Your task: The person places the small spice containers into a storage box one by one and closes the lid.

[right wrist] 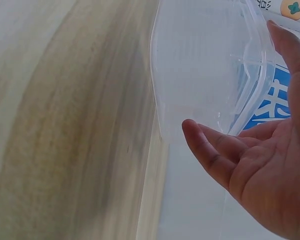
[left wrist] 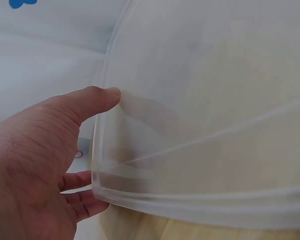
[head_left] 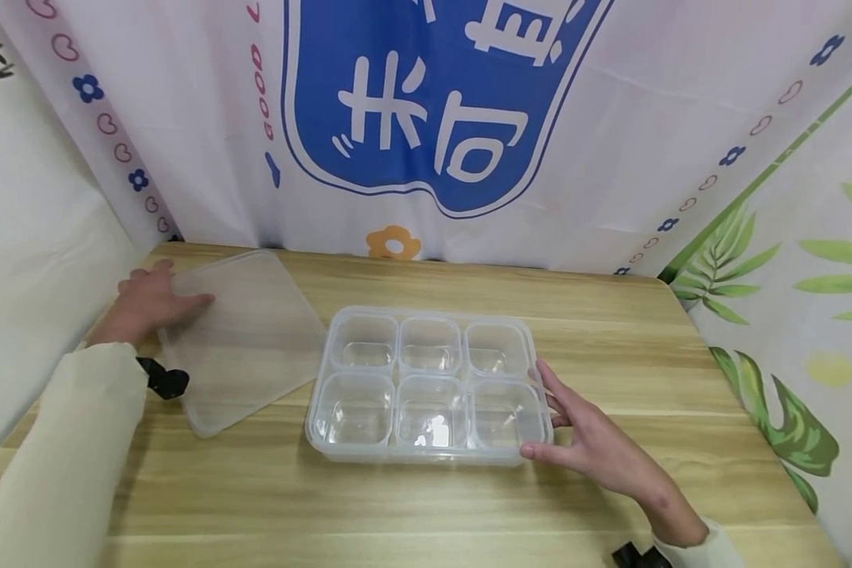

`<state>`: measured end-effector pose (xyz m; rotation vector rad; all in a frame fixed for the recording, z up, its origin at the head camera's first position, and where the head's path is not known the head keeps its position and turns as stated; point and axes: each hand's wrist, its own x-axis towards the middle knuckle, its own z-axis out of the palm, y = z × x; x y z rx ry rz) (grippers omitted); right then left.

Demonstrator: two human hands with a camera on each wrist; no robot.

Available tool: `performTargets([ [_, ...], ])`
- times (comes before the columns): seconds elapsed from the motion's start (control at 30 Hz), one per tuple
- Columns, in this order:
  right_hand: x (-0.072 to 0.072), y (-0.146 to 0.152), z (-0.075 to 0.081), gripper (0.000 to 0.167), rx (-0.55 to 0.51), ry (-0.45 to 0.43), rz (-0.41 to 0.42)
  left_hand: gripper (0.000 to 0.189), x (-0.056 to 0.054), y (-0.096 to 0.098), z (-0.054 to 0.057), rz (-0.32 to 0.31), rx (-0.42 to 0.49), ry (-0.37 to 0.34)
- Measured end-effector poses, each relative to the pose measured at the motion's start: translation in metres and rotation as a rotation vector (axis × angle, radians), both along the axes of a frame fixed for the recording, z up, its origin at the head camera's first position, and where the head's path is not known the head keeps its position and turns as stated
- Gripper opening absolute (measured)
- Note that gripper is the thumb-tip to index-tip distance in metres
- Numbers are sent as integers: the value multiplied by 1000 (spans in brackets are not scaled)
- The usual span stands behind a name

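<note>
A transparent plastic storage box [head_left: 429, 454] sits on the wooden table, split into several square compartments in two rows. Nothing shows inside them. My right hand [head_left: 596, 442] grips its right end, thumb at the near corner and fingers along the side; in the right wrist view the fingertips [right wrist: 192, 129] meet the wall of the box [right wrist: 205, 65]. To the left, my left hand [head_left: 152, 300] holds a flat, frosted lid [head_left: 248, 339] by its outer edge. The left wrist view has the thumb [left wrist: 102, 97] over the lid's rim [left wrist: 96, 165], other fingers behind it.
The wooden table [head_left: 426, 513] meets a printed white cloth [head_left: 206, 158] at its back edge. A leaf-patterned cloth [head_left: 809, 315] hangs along the right side, and a plain white one [head_left: 35, 197] along the left. Black wrist straps are on both arms.
</note>
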<state>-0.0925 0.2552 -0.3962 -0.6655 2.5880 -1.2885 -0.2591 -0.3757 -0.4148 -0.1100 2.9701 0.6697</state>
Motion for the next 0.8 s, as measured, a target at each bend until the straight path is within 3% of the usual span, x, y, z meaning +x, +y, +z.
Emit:
performTargets([
  [0.23,-1,0,1,108,30,10,1,100,3,-15,-2,18,17,46],
  [0.43,-1,-1,2,110,44,4,-7,79,8,-24,0,59,120,97],
  [0.63,0,-2,3,111,49,-19,-16,57,14,-23,11,102,219,166],
  [0.8,0,-2,3,110,50,-23,-15,52,15,-22,22,169,265,169],
])
